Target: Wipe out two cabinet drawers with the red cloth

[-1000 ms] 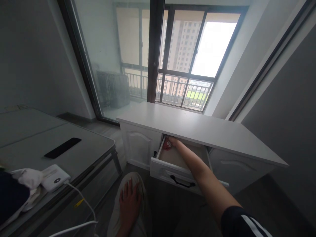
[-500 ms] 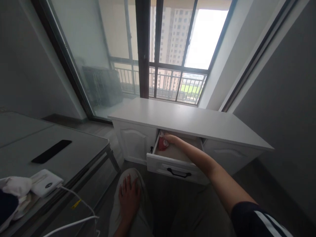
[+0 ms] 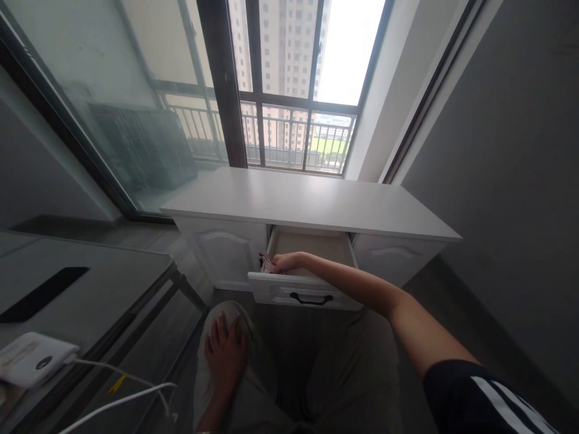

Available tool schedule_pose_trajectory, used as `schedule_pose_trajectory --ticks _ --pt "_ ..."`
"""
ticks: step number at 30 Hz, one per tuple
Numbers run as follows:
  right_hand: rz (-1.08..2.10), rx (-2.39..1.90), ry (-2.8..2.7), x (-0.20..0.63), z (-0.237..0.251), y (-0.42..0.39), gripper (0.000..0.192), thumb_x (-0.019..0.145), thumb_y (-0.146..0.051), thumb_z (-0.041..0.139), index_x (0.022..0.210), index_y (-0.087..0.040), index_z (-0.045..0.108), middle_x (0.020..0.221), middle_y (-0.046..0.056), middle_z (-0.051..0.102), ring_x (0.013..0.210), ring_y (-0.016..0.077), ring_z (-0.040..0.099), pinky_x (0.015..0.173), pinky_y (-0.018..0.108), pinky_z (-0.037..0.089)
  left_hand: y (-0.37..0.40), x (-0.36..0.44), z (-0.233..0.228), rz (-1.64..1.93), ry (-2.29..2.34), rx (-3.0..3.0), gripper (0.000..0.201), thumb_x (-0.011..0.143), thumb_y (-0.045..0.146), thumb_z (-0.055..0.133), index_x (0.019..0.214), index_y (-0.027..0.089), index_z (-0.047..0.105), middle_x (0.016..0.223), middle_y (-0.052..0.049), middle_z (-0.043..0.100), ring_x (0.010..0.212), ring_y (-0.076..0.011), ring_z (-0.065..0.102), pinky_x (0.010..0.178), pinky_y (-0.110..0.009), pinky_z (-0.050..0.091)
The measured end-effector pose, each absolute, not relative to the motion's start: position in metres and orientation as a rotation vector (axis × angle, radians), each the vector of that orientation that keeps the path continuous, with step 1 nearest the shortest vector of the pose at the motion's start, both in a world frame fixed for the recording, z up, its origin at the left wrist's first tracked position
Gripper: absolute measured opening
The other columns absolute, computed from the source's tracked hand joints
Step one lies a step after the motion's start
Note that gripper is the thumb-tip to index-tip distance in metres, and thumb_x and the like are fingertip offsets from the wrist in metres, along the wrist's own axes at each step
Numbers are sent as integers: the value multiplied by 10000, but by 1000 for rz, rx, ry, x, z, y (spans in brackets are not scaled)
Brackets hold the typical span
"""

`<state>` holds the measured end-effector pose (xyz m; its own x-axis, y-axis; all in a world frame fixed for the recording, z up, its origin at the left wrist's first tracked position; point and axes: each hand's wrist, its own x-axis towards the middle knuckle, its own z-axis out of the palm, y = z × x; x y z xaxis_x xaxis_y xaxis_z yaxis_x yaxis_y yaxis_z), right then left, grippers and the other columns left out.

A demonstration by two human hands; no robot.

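Observation:
My right hand (image 3: 286, 261) reaches into the pulled-out drawer (image 3: 312, 242), near its front left corner. Its fingers are closed on a small crumpled red-and-white item (image 3: 267, 263), whose kind I cannot make out and which the hand partly hides. A black handle (image 3: 311, 299) sits on the drawer's white front. My left hand (image 3: 226, 346) lies on my left knee with its fingers spread, holding nothing.
The drawer belongs to a white cabinet (image 3: 289, 196) below a large window. To the left, a grey table (image 3: 113, 265) bears a black flat object (image 3: 44, 294) and a white device (image 3: 40, 358) with a cable (image 3: 117, 398).
My right hand has drawn the red-and-white item from deeper in the drawer toward its front left corner. The view has shifted right; my left hand stays on the knee.

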<state>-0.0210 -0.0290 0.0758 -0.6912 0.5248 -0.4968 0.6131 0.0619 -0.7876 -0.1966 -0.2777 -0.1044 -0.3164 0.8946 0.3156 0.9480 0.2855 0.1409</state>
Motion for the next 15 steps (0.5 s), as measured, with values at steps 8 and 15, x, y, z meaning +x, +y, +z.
schedule_pose_trajectory --ticks 8,15 --pt "-1612 1141 2257 -21 85 -31 97 732 -32 625 716 -127 611 688 -30 552 639 107 475 541 220 353 -278 -200 -112 -434 -2355 -1698 466 995 266 466 1420 173 631 1664 -186 350 1548 -356 271 1225 -572 259" --pt "-1555 1136 2288 -22 87 -32 88 733 -54 644 718 -132 607 706 -21 567 667 116 482 580 222 363 -278 -200 -113 -465 -2359 -1705 462 993 258 478 1420 171 630 1681 -178 319 1558 -357 248 1232 -575 245"
